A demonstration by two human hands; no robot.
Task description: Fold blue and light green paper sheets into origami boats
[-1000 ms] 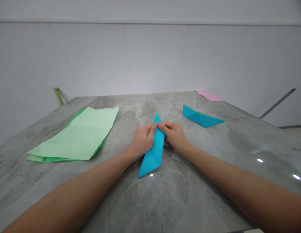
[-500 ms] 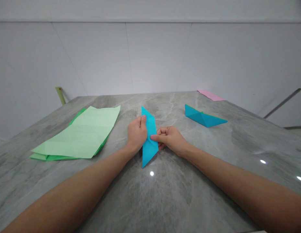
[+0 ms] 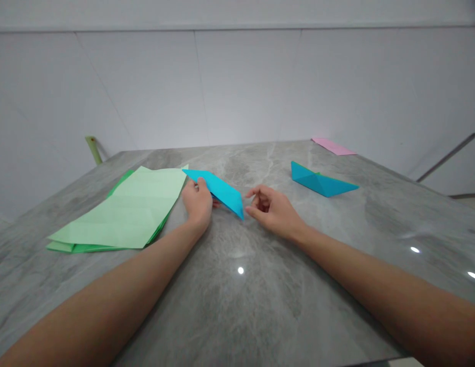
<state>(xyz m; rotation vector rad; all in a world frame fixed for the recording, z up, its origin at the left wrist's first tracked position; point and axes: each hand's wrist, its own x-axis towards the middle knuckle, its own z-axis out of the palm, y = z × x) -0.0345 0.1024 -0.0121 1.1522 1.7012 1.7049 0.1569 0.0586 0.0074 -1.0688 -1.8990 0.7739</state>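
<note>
Grey marbled table (image 3: pixel 260 300), white wall (image 3: pixel 237 86) behind. The left hand (image 3: pixel 199 201) grips the blue fold (image 3: pixel 225 191) between thumb and fingers, over the table's middle. The right hand (image 3: pixel 273 211), thumb and fingers narrowly parted, is just beside the fold's tip. Green sheets (image 3: pixel 122 209) lie left; a blue boat (image 3: pixel 325 186) sits right, a pink sheet (image 3: pixel 332 146) beyond it.

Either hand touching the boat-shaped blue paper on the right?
No, the boat-shaped blue paper rests on the tabletop, with a visible gap between it and the right hand, the nearer one.
</note>
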